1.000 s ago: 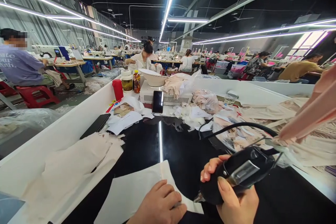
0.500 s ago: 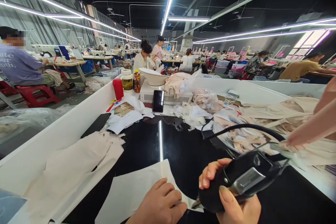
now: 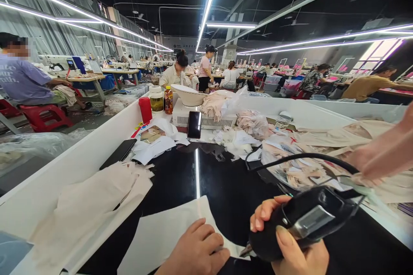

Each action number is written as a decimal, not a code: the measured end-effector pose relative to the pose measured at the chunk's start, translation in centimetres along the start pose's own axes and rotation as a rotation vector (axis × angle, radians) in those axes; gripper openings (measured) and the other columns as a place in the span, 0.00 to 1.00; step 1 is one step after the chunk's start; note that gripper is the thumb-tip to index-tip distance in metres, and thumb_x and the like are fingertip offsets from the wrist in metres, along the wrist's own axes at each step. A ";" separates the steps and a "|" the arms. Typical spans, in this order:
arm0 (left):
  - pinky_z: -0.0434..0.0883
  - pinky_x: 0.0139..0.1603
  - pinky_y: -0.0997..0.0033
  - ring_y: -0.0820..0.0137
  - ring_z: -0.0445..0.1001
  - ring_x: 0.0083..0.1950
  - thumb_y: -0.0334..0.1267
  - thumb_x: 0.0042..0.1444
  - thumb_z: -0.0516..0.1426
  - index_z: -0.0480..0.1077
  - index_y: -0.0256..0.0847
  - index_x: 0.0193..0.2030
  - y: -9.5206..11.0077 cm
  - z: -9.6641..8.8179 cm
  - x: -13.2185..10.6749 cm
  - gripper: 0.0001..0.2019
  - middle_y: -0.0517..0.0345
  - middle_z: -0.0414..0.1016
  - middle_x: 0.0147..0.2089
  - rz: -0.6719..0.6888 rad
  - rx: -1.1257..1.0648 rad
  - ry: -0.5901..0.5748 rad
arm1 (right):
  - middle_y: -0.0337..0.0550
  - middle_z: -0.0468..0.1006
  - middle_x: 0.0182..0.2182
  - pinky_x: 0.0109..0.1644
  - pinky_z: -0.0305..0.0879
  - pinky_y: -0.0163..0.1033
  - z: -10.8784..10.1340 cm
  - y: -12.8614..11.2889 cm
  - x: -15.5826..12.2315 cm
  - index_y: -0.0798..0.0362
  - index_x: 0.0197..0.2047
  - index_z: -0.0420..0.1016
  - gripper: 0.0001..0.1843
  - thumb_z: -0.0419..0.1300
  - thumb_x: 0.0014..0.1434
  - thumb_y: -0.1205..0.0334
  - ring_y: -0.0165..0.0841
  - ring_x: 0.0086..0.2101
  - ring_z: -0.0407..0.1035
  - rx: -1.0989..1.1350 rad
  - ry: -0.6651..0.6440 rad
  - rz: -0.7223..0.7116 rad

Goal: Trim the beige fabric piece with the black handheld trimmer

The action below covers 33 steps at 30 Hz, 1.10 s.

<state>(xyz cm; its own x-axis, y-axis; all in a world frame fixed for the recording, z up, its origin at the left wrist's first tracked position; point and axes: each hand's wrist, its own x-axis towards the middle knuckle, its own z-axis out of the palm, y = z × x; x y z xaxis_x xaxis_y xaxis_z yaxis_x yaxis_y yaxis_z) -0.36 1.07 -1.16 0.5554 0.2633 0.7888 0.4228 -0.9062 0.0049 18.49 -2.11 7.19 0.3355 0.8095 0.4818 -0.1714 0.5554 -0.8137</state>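
A pale cream fabric piece [image 3: 161, 234] lies on the shiny black work surface. My left hand [image 3: 198, 247] rests on its right part with the fingers lying on the cloth; the thumb is hidden. Wrapped round a black corded hand tool [image 3: 309, 219] is my right hand [image 3: 295, 249], with the thumb on the near side. The tool has a silver panel, and its metal tip [image 3: 247, 250] is at the fabric's pointed right corner. Its exact kind is not clear. A thick black cable [image 3: 300, 156] arches behind the tool.
A co-worker's blurred hand [image 3: 371, 154] reaches in from the right, near the tool's back end. Stacked beige fabric [image 3: 93, 197] lies left, bagged scraps [image 3: 297, 165] right. A phone [image 3: 194, 124] leans against a white vented box [image 3: 180, 117]. White side walls [image 3: 80, 154] border the surface.
My right hand and the tool have shifted slightly right. The co-worker's hand at the right has moved and is blurred. My left hand and the fabric stay nearly in place.
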 end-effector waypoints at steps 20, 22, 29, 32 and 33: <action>0.72 0.63 0.65 0.69 0.78 0.48 0.28 0.71 0.52 0.73 0.42 0.48 -1.3 -3.8 1.0 0.10 0.57 0.80 0.48 -0.193 -0.164 -0.205 | 0.42 0.74 0.34 0.32 0.78 0.41 -0.8 0.1 0.5 0.47 0.52 0.72 0.14 0.68 0.67 0.57 0.34 0.29 0.73 -0.097 0.015 -0.030; 0.74 0.58 0.67 0.69 0.78 0.47 0.25 0.69 0.52 0.74 0.42 0.46 -1.9 -4.7 1.0 0.11 0.57 0.80 0.47 -0.251 -0.150 -0.272 | 0.41 0.74 0.34 0.33 0.78 0.42 -1.2 0.5 1.0 0.47 0.53 0.72 0.14 0.68 0.67 0.57 0.34 0.29 0.73 -0.114 0.022 -0.054; 0.73 0.44 0.74 0.72 0.76 0.39 0.24 0.67 0.55 0.75 0.40 0.38 -1.3 -5.3 0.6 0.10 0.59 0.76 0.39 -0.397 -0.110 -0.540 | 0.39 0.75 0.33 0.33 0.76 0.40 -0.6 1.1 2.5 0.47 0.50 0.72 0.17 0.71 0.63 0.55 0.33 0.29 0.72 -0.096 0.131 -0.069; 0.69 0.38 0.75 0.74 0.77 0.37 0.27 0.66 0.58 0.76 0.42 0.36 -0.6 -6.0 1.2 0.09 0.63 0.76 0.38 -0.535 -0.182 -0.632 | 0.39 0.74 0.33 0.33 0.76 0.40 -0.1 0.9 2.3 0.47 0.51 0.72 0.15 0.70 0.64 0.57 0.33 0.29 0.72 -0.049 0.102 -0.056; 0.67 0.37 0.74 0.74 0.77 0.36 0.28 0.66 0.59 0.76 0.43 0.36 -0.5 -6.3 1.5 0.09 0.64 0.76 0.38 -0.561 -0.199 -0.658 | 0.39 0.74 0.33 0.33 0.76 0.40 0.1 0.8 2.2 0.47 0.51 0.72 0.15 0.70 0.64 0.57 0.33 0.29 0.72 -0.035 0.085 -0.052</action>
<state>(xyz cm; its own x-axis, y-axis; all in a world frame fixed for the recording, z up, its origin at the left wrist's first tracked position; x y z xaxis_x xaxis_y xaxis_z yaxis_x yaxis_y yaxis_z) -4.25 -0.18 3.86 0.6288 0.7675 0.1246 0.6583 -0.6108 0.4400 19.01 0.15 7.62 0.4208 0.7599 0.4955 -0.1195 0.5879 -0.8001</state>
